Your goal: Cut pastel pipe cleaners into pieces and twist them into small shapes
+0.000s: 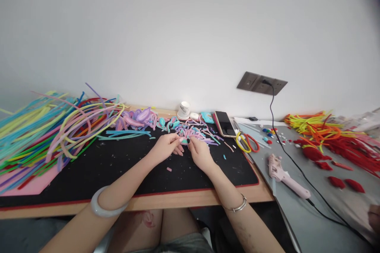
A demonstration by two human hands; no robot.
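Note:
My left hand point(168, 145) and my right hand point(199, 151) meet over the black mat point(118, 166), fingertips pinched together on a small teal pipe-cleaner piece point(184, 141). Just beyond them lies a heap of short pink, purple and teal pipe-cleaner pieces point(192, 129). A pale bangle sits on my left wrist, a thin bracelet on my right.
Long multicoloured pipe cleaners point(50, 126) pile up at the left. A phone point(225, 123), a small cup point(184, 109) and scissors point(247, 143) lie behind. A pink glue gun point(285, 176) with a black cord rests on a grey sheet at the right, near red and orange pipe cleaners point(332, 138).

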